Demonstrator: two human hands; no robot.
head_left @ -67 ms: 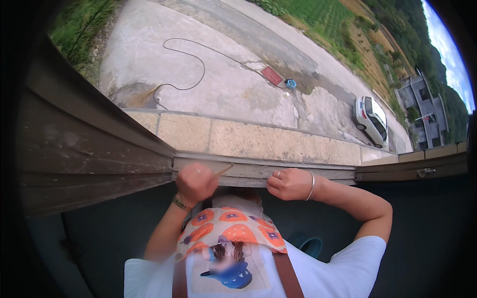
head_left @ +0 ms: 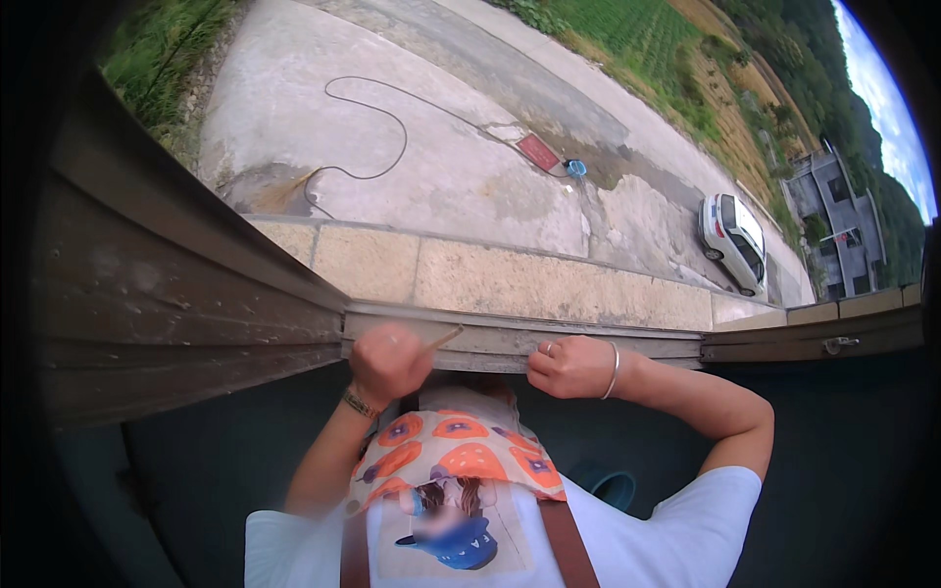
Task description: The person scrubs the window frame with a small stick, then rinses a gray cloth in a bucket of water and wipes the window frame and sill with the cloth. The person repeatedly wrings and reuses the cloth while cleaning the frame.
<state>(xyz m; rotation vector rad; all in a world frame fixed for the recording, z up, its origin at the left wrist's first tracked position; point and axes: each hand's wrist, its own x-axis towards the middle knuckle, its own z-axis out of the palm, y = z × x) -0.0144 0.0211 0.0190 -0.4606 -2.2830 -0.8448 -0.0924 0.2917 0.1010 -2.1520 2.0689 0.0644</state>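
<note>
My left hand (head_left: 388, 363) is closed around a thin, light-brown stick (head_left: 447, 338) above the left part of the dusty window track (head_left: 490, 346). The stick's end points up and to the right; the rest of it is hidden in my fist. Along the same track, further right, my right hand (head_left: 572, 367) is curled with its fingertips at the inner edge. Whatever it may hold is hidden by the fingers. There is a bracelet on each wrist and a ring on each hand.
A stone ledge (head_left: 549, 279) runs outside the track, with brown window frames at left and right. A teal bucket (head_left: 616, 488) stands below, near my right arm. Outside lie a hose (head_left: 405, 137), a broom (head_left: 284, 191), a blue bucket (head_left: 576, 169) and a white car (head_left: 733, 240).
</note>
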